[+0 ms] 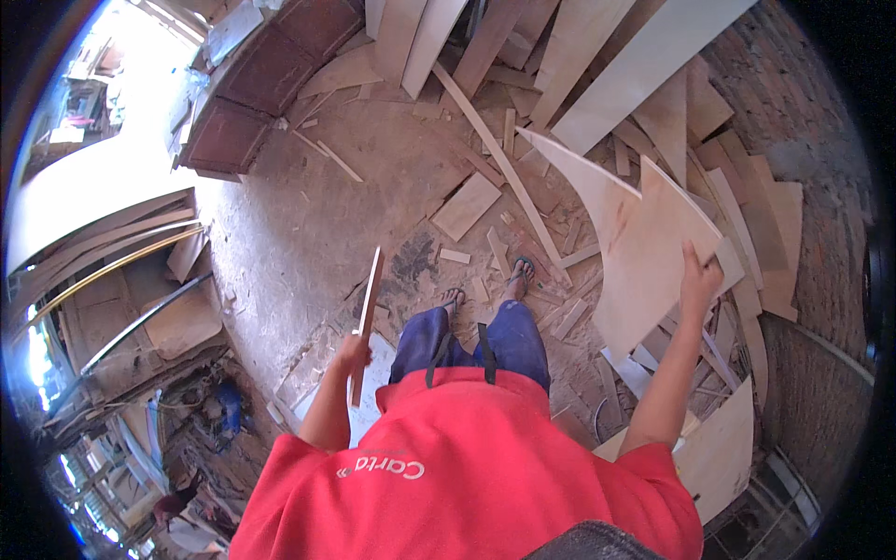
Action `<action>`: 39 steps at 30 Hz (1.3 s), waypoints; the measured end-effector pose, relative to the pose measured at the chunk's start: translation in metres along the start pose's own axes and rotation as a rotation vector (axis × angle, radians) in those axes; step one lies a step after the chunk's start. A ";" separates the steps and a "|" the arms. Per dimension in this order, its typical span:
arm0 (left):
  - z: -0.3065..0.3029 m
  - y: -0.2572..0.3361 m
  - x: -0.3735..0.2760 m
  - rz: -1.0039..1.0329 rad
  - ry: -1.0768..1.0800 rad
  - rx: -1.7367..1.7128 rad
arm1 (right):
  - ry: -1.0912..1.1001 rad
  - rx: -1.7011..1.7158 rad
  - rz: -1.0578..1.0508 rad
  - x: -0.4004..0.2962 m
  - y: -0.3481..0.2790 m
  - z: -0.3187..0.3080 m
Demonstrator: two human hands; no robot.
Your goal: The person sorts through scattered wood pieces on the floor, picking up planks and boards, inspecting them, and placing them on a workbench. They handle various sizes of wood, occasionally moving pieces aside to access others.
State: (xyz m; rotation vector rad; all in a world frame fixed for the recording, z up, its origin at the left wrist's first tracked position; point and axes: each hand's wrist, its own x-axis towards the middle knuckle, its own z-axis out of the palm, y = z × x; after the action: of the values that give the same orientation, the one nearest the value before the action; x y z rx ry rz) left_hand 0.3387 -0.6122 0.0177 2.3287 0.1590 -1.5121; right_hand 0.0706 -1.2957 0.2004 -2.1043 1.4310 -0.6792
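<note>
My left hand [352,355] is closed around a narrow wooden strip [371,287], which stands nearly upright beside my left hip. A white sheet [374,381] with marks on it lies below that hand. Out to the right, my right hand [700,280] grips the edge of a large light plywood piece [630,259]. This piece has a notch in its far edge and a pointed corner reaching away from me. Whether it is one sheet or two overlapping ones, I cannot tell. It hides part of the offcuts behind it.
Plywood offcuts [467,206] and a long thin batten [497,154] litter the dusty floor around my feet. Tall boards [644,70] lean at the far side, near a brick wall [791,91]. A brown panelled wooden piece [259,91] stands far left; a workbench [175,315] is left.
</note>
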 end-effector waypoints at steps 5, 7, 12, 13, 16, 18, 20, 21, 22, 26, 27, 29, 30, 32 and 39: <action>0.074 -0.026 -0.065 -0.389 0.037 -0.325 | -0.273 -0.130 0.000 0.140 0.069 0.139; 0.093 -0.015 -0.080 -0.469 0.052 -0.321 | -0.301 -0.269 -0.044 0.196 0.110 0.192; 0.127 0.015 -0.093 -0.471 0.035 -0.321 | -0.409 -0.292 -0.058 0.292 0.119 0.274; 0.130 0.020 -0.090 -0.447 0.044 -0.321 | -0.423 -0.300 -0.061 0.307 0.123 0.287; 0.124 0.056 -0.077 -0.329 0.177 -0.235 | -0.426 -0.368 0.007 0.344 0.145 0.316; 0.113 0.098 -0.076 -0.258 0.226 -0.217 | -0.418 -0.498 0.070 0.358 0.145 0.332; 0.107 0.100 -0.056 -0.143 0.303 -0.186 | -0.348 -0.643 0.143 0.370 0.159 0.337; 0.101 0.097 -0.045 -0.083 0.338 -0.166 | -0.283 -0.688 0.180 0.371 0.169 0.340; 0.100 0.094 -0.036 -0.079 0.369 -0.115 | -0.215 -0.628 0.145 0.353 0.163 0.353; 0.069 0.116 0.016 -0.026 0.396 -0.008 | 0.015 -0.709 0.021 0.256 0.196 0.378; 0.062 0.120 0.028 -0.006 0.439 0.068 | -0.213 -0.709 0.151 0.221 0.188 0.396; 0.036 0.125 0.062 0.067 0.503 0.232 | -0.338 -0.674 0.029 0.136 0.217 0.421; 0.027 0.124 0.076 0.035 0.524 0.287 | -0.472 -0.708 0.231 0.090 0.162 0.444; -0.004 0.126 0.113 0.044 0.497 0.427 | -0.563 -0.689 0.273 0.013 0.212 0.477; -0.032 0.123 0.194 0.029 0.547 0.645 | -0.713 -0.540 0.140 -0.089 0.208 0.672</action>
State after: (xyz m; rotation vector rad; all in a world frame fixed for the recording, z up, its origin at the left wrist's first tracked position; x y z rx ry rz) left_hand 0.4833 -0.7343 -0.1169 3.1948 -0.2685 -0.9553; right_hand 0.3355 -1.1941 -0.4489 -2.2414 1.3917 0.5417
